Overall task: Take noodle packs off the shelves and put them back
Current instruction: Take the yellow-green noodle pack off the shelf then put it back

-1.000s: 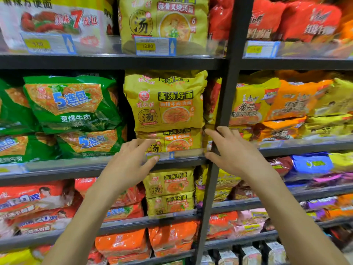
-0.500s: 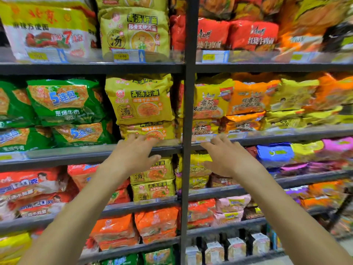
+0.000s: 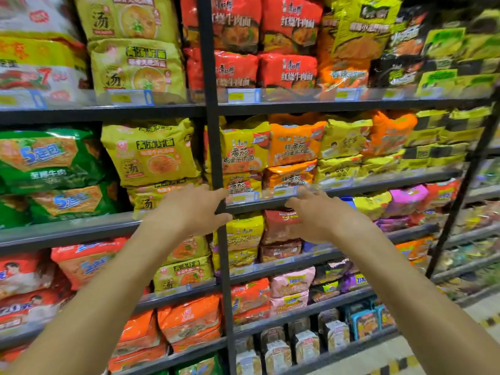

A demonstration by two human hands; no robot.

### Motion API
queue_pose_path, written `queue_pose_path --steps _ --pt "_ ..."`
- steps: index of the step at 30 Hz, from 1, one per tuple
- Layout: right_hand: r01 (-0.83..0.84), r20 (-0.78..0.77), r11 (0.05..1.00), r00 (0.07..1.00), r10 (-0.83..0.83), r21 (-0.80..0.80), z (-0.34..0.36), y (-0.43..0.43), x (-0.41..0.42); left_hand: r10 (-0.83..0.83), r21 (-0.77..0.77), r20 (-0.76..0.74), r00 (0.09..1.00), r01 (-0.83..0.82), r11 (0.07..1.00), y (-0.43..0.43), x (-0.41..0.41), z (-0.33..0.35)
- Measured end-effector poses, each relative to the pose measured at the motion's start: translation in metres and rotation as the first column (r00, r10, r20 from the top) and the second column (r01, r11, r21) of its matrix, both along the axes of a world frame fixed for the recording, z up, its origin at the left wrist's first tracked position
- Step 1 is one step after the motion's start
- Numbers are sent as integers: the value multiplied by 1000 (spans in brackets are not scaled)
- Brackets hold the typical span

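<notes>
L hand [image 3: 190,209] is raised at black upright [image 3: 212,147], fingers loosely spread, nothing held; R hand [image 3: 323,216] likewise, at shelf edge [image 3: 378,181] w/ orange noodle packs [image 3: 293,144] above.

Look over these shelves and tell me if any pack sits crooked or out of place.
Mostly tidy stacks. On the second shelf, right of the black post, one orange pack lies tilted among yellow packs; on the top shelf a tall yellow pack leans askew. That side is blurred. Nothing looks spilled or torn.
</notes>
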State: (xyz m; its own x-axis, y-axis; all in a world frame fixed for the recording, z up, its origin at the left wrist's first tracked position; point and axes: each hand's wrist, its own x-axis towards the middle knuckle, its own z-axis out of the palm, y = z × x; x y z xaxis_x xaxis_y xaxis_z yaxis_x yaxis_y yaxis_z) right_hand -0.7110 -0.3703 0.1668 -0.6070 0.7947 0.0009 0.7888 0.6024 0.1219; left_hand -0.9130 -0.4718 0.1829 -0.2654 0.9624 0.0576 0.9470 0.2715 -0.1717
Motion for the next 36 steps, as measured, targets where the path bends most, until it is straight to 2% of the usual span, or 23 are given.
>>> queue_pose_path --steps 8,16,20,25,36 --pt "84 -53 996 995 -83 11 23 20 58 -76 51 -52 996 78 996 44 47 28" --pt "152 -39 985 988 -149 77 41 82 95 -149 110 -78 986 157 981 118 78 42" --pt "151 -15 982 989 -150 109 50 121 109 -161 158 -56 985 168 973 165 90 49" --pt "134 -34 962 991 -130 238 64 177 121 -187 282 -47 981 193 940 225 102 58" --pt "117 -95 932 991 -89 344 108 281 130 -170 349 -133 976 207 914 318 119 97"
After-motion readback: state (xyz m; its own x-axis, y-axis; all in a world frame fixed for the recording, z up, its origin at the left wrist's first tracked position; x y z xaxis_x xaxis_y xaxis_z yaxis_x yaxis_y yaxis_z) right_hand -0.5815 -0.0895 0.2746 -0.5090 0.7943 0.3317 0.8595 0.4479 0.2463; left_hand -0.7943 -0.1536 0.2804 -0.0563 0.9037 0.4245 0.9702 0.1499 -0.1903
